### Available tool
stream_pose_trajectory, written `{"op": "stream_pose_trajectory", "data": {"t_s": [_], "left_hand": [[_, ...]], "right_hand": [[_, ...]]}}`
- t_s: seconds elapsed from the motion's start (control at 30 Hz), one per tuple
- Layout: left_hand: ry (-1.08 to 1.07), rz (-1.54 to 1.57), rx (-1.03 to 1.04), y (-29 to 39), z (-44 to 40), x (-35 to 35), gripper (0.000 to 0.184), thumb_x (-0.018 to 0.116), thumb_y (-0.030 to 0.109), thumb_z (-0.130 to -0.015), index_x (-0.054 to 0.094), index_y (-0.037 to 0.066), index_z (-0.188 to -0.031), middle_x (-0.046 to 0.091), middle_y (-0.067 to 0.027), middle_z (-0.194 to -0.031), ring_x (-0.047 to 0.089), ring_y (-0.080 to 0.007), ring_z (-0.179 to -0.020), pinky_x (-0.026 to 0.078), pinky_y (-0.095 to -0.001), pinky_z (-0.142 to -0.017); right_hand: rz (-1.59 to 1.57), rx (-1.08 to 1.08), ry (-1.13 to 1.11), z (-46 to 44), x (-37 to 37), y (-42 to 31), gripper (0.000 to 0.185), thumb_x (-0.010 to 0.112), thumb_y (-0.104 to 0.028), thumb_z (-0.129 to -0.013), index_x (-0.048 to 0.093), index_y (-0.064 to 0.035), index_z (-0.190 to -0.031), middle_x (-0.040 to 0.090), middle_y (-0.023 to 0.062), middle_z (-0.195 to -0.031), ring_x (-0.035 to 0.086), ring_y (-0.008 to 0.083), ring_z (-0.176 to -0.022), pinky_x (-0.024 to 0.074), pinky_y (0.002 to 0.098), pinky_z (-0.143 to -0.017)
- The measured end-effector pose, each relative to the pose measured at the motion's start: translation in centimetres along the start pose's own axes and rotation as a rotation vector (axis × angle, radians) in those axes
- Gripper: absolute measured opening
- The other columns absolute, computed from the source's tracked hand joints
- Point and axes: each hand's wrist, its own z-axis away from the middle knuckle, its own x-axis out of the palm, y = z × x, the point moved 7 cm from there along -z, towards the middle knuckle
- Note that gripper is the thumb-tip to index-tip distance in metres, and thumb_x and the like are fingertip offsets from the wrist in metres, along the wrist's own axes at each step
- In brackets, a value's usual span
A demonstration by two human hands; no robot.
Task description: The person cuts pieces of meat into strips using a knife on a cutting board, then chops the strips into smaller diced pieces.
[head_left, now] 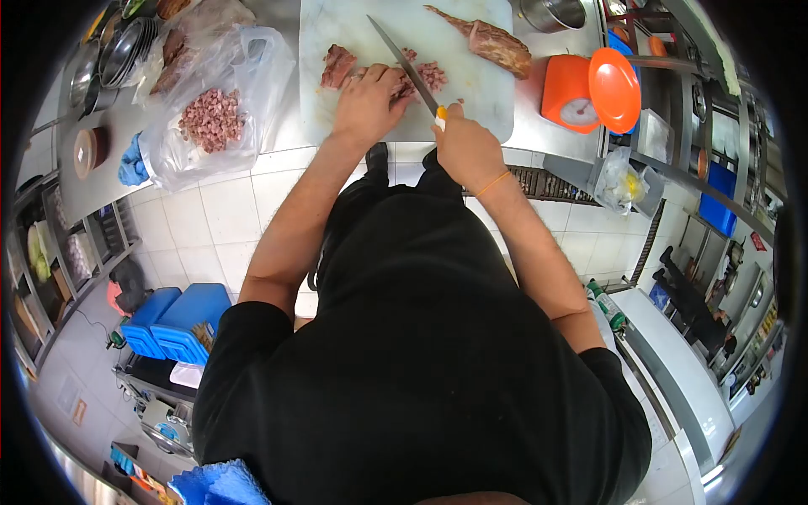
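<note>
My right hand [468, 151] is closed around the yellow-and-white handle of a long knife [402, 57], whose blade points away and to the left above the cutting board [488, 101]. Curled fingers of my left hand [369, 103] press on meat beside the blade; the hand partly hides that piece. Small diced meat [433, 77] lies just right of the knife. A reddish meat chunk [338, 66] rests left of my left hand. Farther right on the white board is a long, whole brown piece of meat [498, 49].
Left of the board, a clear plastic bag [261, 93] holds diced meat [210, 119]. Nearby are a blue cloth [132, 162], a lidded tub [89, 151] and stacked metal bowls [126, 50]. An orange scale [566, 88] and a metal pot [555, 13] stand right. Another person [694, 307] is far right.
</note>
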Motion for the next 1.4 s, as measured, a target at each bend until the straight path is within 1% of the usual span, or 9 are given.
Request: {"op": "stream_pose_trajectory", "data": {"t_s": [0.3, 0.4, 0.5, 0.7, 0.8, 0.9, 1.0, 1.17, 1.4], "left_hand": [[0.011, 0.11, 0.044, -0.4, -0.5, 0.4, 0.025, 0.079, 0.017, -0.089, 0.074, 0.007, -0.111, 0.074, -0.0081, -0.113, 0.068, -0.0344, -0.109, 0.055, -0.047, -0.095], [0.009, 0.103, 0.028, -0.6, -0.5, 0.8, 0.024, 0.079, 0.015, -0.088, 0.074, 0.007, -0.111, 0.074, -0.0091, -0.112, 0.069, -0.0342, -0.108, 0.056, -0.0458, -0.094], [0.048, 0.108, 0.054, -0.5, -0.6, 0.9, 0.024, 0.079, 0.015, -0.088, 0.075, 0.007, -0.111, 0.075, -0.0097, -0.111, 0.069, -0.0339, -0.108, 0.056, -0.0455, -0.093], [-0.023, 0.16, 0.013, -1.2, -0.5, 1.1, 0.026, 0.08, 0.014, -0.089, 0.075, 0.006, -0.113, 0.075, -0.0111, -0.113, 0.069, -0.035, -0.111, 0.056, -0.0455, -0.095], [-0.013, 0.253, -0.025, -1.4, -0.4, 0.3, 0.026, 0.079, 0.013, -0.089, 0.074, 0.005, -0.114, 0.075, -0.0121, -0.114, 0.069, -0.0358, -0.112, 0.056, -0.0451, -0.096], [-0.033, 0.135, -0.013, -1.7, -0.4, 0.2, 0.027, 0.079, 0.013, -0.089, 0.074, 0.004, -0.114, 0.074, -0.0124, -0.115, 0.069, -0.0359, -0.112, 0.056, -0.0456, -0.096], [-0.067, 0.087, -0.022, -1.6, -0.6, 0.4, 0.026, 0.079, 0.013, -0.089, 0.074, 0.005, -0.113, 0.074, -0.0123, -0.114, 0.068, -0.0365, -0.111, 0.055, -0.0465, -0.095], [-0.069, 0.097, -0.012, -1.7, -0.7, 0.7, 0.023, 0.079, 0.016, -0.09, 0.075, 0.005, -0.11, 0.073, -0.0124, -0.111, 0.068, -0.0373, -0.108, 0.054, -0.0475, -0.093], [-0.048, 0.148, 0.003, -1.6, -0.6, 0.4, 0.022, 0.078, 0.015, -0.091, 0.076, 0.004, -0.109, 0.073, -0.0142, -0.108, 0.069, -0.0385, -0.103, 0.055, -0.0477, -0.091]], "right_hand": [[-0.001, 0.018, 0.033, -1.0, 3.6, 1.0, 0.04, 0.059, -0.029, -0.106, 0.05, 0.0061, -0.122, 0.073, 0.0279, -0.084, 0.074, 0.0481, -0.078, 0.0587, 0.0572, -0.071], [-0.046, 0.03, 0.038, -2.5, 4.1, 0.7, 0.037, 0.059, -0.026, -0.105, 0.052, 0.0052, -0.123, 0.074, 0.0275, -0.088, 0.074, 0.0467, -0.081, 0.0585, 0.0572, -0.074], [-0.062, 0.01, 0.068, -3.5, 3.5, 0.2, 0.036, 0.06, -0.026, -0.105, 0.052, 0.0046, -0.122, 0.074, 0.0271, -0.089, 0.074, 0.0468, -0.08, 0.0585, 0.0566, -0.075], [-0.006, -0.082, 0.118, -3.9, 1.1, 0.4, 0.038, 0.061, -0.03, -0.104, 0.055, 0.0043, -0.12, 0.074, 0.0278, -0.087, 0.074, 0.0483, -0.083, 0.058, 0.0568, -0.076], [0.052, -0.066, 0.066, -1.7, -0.8, -0.3, 0.032, 0.061, -0.027, -0.104, 0.057, 0.0021, -0.116, 0.075, 0.0235, -0.083, 0.075, 0.0432, -0.078, 0.0594, 0.0536, -0.073], [0.08, -0.074, 0.042, -0.4, -0.5, -0.3, 0.031, 0.06, -0.027, -0.104, 0.056, 0.0015, -0.115, 0.075, 0.0234, -0.083, 0.075, 0.0426, -0.076, 0.0594, 0.0535, -0.07], [0.058, -0.031, -0.004, -0.1, 0.7, -0.1, 0.037, 0.061, -0.029, -0.105, 0.053, 0.003, -0.121, 0.074, 0.0266, -0.084, 0.074, 0.0459, -0.08, 0.0586, 0.0558, -0.073], [0.038, -0.033, 0.048, -2.1, 3.5, 0.3, 0.033, 0.059, -0.026, -0.105, 0.054, 0.0024, -0.121, 0.075, 0.0246, -0.084, 0.075, 0.0445, -0.079, 0.0592, 0.0551, -0.072], [0.064, -0.115, 0.083, -4.5, 1.7, -1.2, 0.034, 0.06, -0.026, -0.104, 0.056, 0.0034, -0.119, 0.075, 0.0245, -0.087, 0.076, 0.0443, -0.082, 0.0595, 0.0548, -0.075]]}}
